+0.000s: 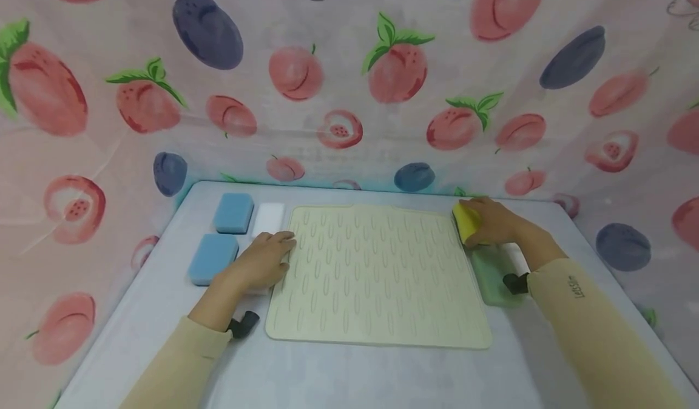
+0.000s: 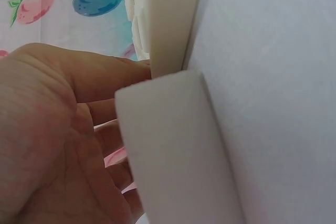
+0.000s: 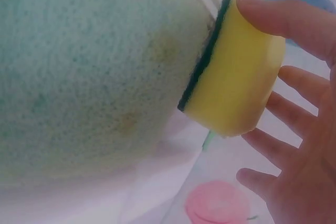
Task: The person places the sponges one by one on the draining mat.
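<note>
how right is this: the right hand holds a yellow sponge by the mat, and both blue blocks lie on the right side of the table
Not quite: both blue blocks lie on the left side of the table, not the right, as the head view shows. The right hand does hold a yellow sponge by the mat.

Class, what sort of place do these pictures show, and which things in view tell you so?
Probably a tabletop set up indoors for a staged activity: a fruit-print sheet backs the white table, a cream mat lies on it, and a yellow sponge is held at the mat's right edge.
</note>
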Demonstrator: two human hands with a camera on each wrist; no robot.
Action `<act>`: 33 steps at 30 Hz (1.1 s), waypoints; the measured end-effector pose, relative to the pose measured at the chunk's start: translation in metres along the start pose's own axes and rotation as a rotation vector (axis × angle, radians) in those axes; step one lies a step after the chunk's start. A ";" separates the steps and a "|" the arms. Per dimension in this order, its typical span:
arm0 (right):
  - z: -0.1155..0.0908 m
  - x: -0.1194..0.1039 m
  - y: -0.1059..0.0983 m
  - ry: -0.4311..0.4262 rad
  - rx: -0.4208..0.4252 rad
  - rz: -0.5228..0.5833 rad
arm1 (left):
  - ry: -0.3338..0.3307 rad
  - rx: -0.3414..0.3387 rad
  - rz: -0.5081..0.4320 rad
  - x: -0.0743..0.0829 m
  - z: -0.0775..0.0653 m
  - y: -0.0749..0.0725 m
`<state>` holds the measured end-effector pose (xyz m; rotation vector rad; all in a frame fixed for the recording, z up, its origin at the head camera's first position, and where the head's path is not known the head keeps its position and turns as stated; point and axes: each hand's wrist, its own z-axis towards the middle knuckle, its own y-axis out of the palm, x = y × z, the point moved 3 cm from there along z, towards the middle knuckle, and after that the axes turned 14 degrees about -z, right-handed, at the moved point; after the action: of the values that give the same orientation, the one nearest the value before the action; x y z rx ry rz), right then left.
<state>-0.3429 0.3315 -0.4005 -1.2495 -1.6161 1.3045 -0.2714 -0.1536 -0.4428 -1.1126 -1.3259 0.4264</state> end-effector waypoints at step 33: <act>0.005 -0.042 0.003 -0.008 0.015 -0.067 | 0.005 -0.003 0.002 0.005 -0.001 0.002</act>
<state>-0.3352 0.2898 -0.4024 -1.1725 -1.6364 1.2800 -0.2681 -0.1492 -0.4414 -1.1169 -1.3215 0.4238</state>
